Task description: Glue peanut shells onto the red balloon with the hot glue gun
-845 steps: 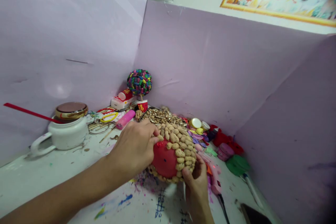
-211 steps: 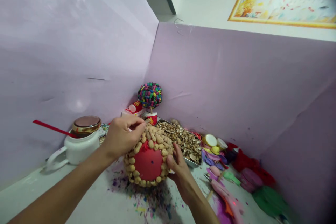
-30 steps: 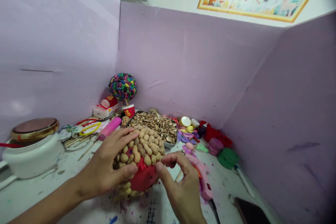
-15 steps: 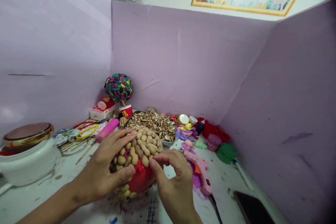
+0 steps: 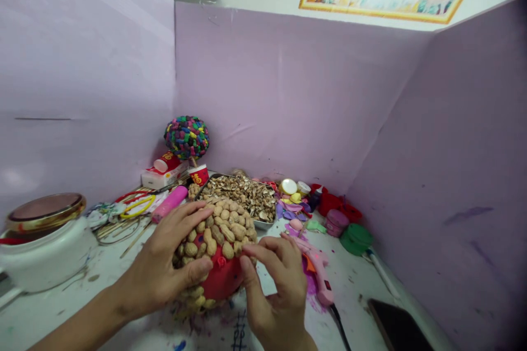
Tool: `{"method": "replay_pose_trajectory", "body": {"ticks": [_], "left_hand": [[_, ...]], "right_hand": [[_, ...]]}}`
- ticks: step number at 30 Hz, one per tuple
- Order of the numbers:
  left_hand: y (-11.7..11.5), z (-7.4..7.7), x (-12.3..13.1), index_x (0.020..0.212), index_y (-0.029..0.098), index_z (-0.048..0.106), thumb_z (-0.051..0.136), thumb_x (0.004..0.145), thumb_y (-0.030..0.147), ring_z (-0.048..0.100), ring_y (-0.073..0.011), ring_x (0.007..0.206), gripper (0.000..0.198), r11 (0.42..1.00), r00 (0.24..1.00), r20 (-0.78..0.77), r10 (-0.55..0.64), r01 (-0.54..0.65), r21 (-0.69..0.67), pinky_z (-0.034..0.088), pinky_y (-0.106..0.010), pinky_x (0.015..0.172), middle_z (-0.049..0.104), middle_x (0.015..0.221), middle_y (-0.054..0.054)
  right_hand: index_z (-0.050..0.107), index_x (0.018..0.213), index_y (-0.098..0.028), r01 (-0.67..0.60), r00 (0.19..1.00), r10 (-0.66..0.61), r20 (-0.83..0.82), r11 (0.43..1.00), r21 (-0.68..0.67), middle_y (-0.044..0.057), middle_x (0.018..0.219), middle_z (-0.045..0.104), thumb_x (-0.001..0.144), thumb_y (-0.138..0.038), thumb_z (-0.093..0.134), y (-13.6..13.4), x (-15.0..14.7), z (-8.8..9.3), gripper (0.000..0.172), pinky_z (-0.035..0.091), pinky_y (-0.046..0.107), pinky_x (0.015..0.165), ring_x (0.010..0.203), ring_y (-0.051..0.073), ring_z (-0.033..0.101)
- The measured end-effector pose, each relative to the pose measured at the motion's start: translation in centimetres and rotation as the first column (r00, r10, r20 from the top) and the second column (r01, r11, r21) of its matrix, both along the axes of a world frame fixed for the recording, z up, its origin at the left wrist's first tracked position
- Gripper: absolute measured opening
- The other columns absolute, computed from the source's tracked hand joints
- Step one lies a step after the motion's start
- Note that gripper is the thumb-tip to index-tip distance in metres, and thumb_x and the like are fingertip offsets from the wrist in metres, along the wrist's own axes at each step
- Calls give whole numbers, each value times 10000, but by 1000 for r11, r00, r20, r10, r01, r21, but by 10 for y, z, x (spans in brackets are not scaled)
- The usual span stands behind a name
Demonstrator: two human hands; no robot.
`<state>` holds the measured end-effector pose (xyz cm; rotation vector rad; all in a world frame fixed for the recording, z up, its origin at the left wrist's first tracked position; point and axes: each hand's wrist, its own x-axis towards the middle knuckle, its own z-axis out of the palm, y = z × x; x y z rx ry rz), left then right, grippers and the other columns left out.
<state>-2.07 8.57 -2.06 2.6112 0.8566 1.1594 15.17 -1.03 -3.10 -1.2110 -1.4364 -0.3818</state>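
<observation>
Left hand point(image 5: 162, 263): grasping a round red balloon point(image 5: 224, 281) partly covered in tan whole peanuts point(image 5: 222, 228), fingers on top, thumb in front, above the white tabletop point(image 5: 348, 285). Right hand point(image 5: 274, 290): thumb and index finger at the peanut border; whether they grip 1 peanut cannot be told. The bare, knotted side faces front; nearly spherical, its long axis is unclear. Beyond: 1 pink plastic glue gun point(image 5: 318, 260); 1 shallow metal tray point(image 5: 264, 225) of brown shells point(image 5: 247, 192); 1 multicoloured ball point(image 5: 186, 138).

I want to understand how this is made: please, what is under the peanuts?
A red balloon, bare on the near side, with a small knot showing. Peanuts, the left hand and the right hand cover the rest, so I cannot see it.
</observation>
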Motion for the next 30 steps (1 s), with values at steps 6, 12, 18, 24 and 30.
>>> {"method": "replay_pose_trajectory", "body": {"ticks": [6, 12, 18, 24, 30], "left_hand": [[1, 1, -1, 1296, 306, 385, 530, 759, 456, 371, -310, 1237, 576, 1000, 1000, -4, -4, 4, 3, 352, -488, 991, 399, 1370, -58], [5, 3, -2, 1286, 305, 400, 508, 772, 476, 370, -307, 1240, 553, 999, 1000, 5, 21, -21, -45, 343, -485, 997, 414, 1361, -53], [14, 5, -5, 1288, 273, 404, 493, 787, 488, 354, -291, 1257, 552, 986, 994, 58, 91, -82, -147, 300, -488, 1027, 416, 1364, -62], [24, 11, -10, 1284, 211, 435, 380, 839, 509, 344, -268, 1271, 538, 935, 983, 108, 148, -104, -340, 256, -469, 1056, 432, 1359, -63], [17, 7, -8, 1274, 213, 457, 357, 860, 475, 314, -231, 1291, 500, 936, 975, 194, 106, -32, -352, 207, -423, 1086, 420, 1375, -46]], "right_hand": [[600, 950, -237, 4, 990, 1, 143, 999, -32, 18, 813, 576, 723, -45, 539, 2, 1, -2, 303, 322, 500, 876, 738, 183, 569], [496, 1167, -193, -24, 999, 20, -33, 990, -138, 113, 1103, 540, 797, -171, 530, 3, 4, -6, 373, 399, 468, 893, 1044, 255, 505], [307, 1366, -214, -137, 990, 127, -53, 929, -343, 126, 1403, 353, 829, -302, 529, 7, 6, -17, 587, 354, 479, 1000, 1292, 280, 312], [300, 1376, -242, -287, 926, 118, -359, 839, -463, 113, 1445, 305, 787, -384, 578, 17, 7, -38, 666, 335, 519, 999, 1319, 310, 260], [158, 1413, -246, -663, 554, 192, -810, 690, -290, 116, 1455, 284, 679, -407, 689, 22, -6, -42, 920, 439, 412, 925, 1234, 297, 412]]}}
